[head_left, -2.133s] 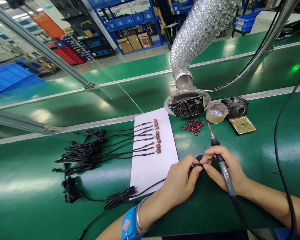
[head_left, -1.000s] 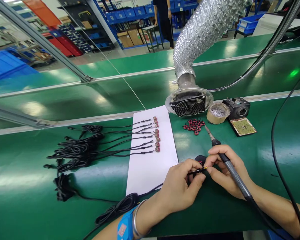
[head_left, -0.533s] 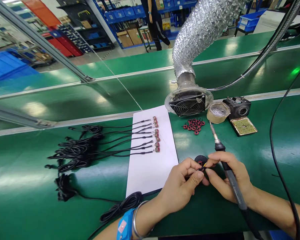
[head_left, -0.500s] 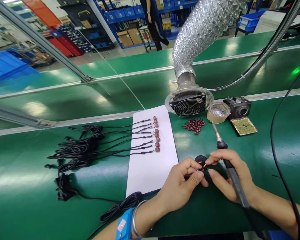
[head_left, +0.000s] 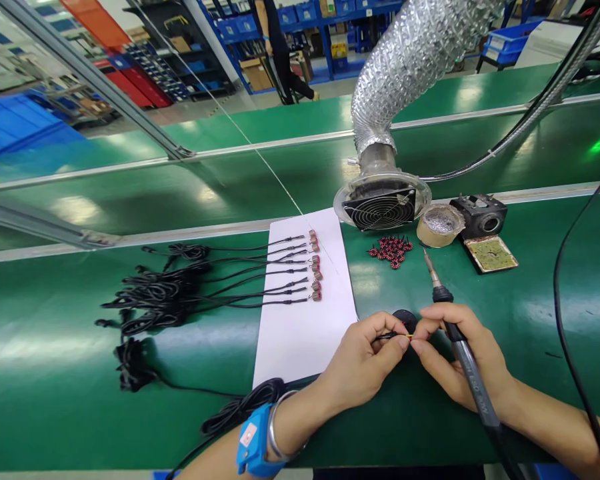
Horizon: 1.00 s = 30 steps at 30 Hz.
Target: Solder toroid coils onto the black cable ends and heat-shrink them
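**Hands.** The left hand (head_left: 365,363) is seen low in the middle of the view, over the green tabletop (head_left: 530,313). Its fingers (head_left: 393,350) are closed in a pinch on the wire end (head_left: 391,335) of a thin black cable. The cable passes back under the hand towards a cable coil (head_left: 245,410) at the near edge. A blue wrist strap (head_left: 254,440) and a metal bangle (head_left: 276,427) are worn on this wrist.

The right hand (head_left: 463,360) is placed just beside the left, fingertip to fingertip. Its thumb and forefinger are closed on the same wire end, where a small yellow tip shows. A soldering iron (head_left: 471,370) is gripped in the same hand, laid across it. The metal point of the iron is directed away from the person and is held clear of the wire.

**Item in hand.** The wire end is held just above the tabletop, between the two hands. A small black disc (head_left: 405,317) lies directly behind the fingertips; contact with it cannot be determined.

**Surroundings.**
- A white sheet (head_left: 305,333) is laid to the left of the hands. A row of finished leads (head_left: 300,273) is set out on it, each ending in a small reddish coil.
- The black cables of these leads are gathered in a cable bundle (head_left: 155,300) further left.
- A heap of red-and-black ring cores (head_left: 390,250) is noted beyond the iron's point.
- Behind the heap stands an extractor fan (head_left: 383,208), fed by a foil duct (head_left: 415,60).
- To the right of the fan are a tape roll (head_left: 440,225), a black iron stand (head_left: 483,215) and a sponge tray (head_left: 491,254).
- A person (head_left: 280,47) is seen in the far aisle, well apart from this station.
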Available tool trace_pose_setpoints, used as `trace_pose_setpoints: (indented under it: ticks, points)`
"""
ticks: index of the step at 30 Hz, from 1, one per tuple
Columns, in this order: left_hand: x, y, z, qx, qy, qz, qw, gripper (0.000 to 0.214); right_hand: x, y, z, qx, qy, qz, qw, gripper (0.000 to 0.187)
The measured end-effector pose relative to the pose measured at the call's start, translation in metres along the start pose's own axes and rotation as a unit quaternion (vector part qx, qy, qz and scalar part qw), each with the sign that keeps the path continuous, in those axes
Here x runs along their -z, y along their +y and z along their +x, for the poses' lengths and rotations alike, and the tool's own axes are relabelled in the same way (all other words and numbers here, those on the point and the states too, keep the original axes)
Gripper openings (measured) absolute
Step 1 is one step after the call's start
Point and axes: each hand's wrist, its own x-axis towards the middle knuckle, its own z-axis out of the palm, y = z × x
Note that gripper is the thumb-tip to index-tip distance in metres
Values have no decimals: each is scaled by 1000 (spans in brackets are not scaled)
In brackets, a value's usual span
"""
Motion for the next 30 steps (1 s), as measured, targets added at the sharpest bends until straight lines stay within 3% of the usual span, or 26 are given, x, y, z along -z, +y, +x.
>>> trace_pose_setpoints:
  ticks: [4,12,16,22,26,30]
  points:
    - [2,1,0,11,-28,15,999,32,1,1,-1,32,5,-20,999,39]
    - [9,0,3,30,-103,12,994,29,6,7,2,-18,-60,105,992,37]
    - [11,2,4,32,-129,34,991,23,10,7,6,15,-76,64,995,33]
    - [8,4,1,-59,-93,176,978,7,3,-1,8,76,-101,-31,992,30]
    - [4,10,-2,-61,-92,238,965,10,-1,0,10,73,-123,-56,988,27]
    - [8,16,-3,-76,-54,259,961,10,8,9,15,144,-78,-70,984,30]
